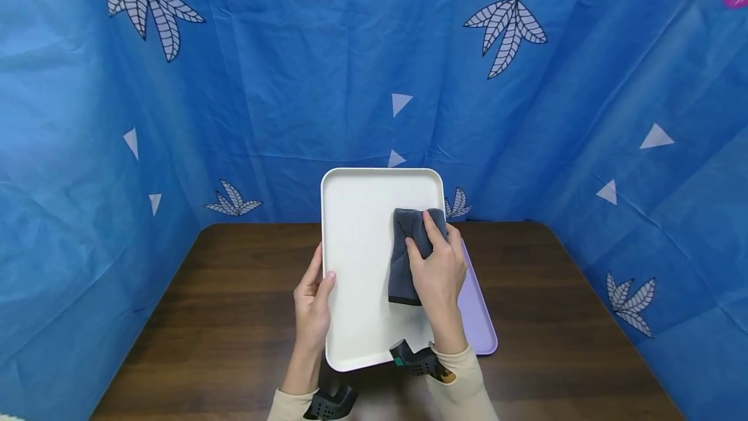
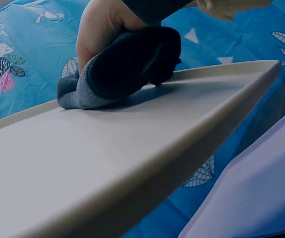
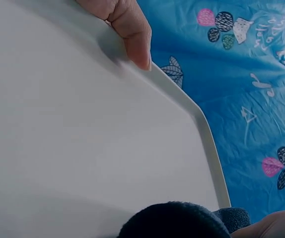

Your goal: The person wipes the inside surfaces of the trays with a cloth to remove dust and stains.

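A white rectangular tray with a low raised rim is held up and tilted above the table in the head view. My left hand grips its left edge, the thumb over the rim and the fingers behind. My right hand holds a folded dark grey cloth against the right part of the tray's inner face. The left wrist view shows the bunched cloth touching the tray surface. In the right wrist view, the left thumb lies over the rim, and the cloth shows at the bottom.
A light purple tray lies on the dark wooden table, partly hidden behind the white tray and right hand. Blue patterned curtains surround the table at the back and sides. Each wrist wears a black camera.
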`<state>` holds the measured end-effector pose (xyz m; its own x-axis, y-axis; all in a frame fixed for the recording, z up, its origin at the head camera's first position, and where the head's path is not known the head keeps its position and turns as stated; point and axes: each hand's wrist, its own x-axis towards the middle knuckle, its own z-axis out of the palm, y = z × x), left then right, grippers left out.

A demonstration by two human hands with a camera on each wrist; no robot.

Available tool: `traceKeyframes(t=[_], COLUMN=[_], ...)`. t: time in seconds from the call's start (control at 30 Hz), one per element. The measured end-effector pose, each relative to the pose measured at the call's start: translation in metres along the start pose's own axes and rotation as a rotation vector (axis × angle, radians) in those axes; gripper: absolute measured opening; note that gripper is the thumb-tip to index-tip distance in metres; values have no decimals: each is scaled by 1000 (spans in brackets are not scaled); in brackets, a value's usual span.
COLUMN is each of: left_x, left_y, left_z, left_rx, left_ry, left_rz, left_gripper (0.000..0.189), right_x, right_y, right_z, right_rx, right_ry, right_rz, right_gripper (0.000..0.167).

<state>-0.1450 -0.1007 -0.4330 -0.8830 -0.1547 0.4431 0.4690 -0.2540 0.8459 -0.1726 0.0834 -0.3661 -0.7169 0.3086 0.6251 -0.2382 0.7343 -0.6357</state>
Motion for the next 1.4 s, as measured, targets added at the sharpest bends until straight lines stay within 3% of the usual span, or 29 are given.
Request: traceKeyframes(t=[0.47,0.9,1.4], left_x=[0,-2,0], left_y=[-4,-5,-9], left_z=[1,9,7], left_rx=[16,-22,-28], left_ry=[-7,-10,-21], left_rz=[16,-59,-15], left_gripper=[52,51,51], right_x=[-11,-26,-29], right_y=[-22,-55,-57], right_z=[12,24,29], right_rx=[1,21,28], right_ry=[-12,-33,-33], right_rz=[-97,-284,-309], right_gripper=[54,55,54])
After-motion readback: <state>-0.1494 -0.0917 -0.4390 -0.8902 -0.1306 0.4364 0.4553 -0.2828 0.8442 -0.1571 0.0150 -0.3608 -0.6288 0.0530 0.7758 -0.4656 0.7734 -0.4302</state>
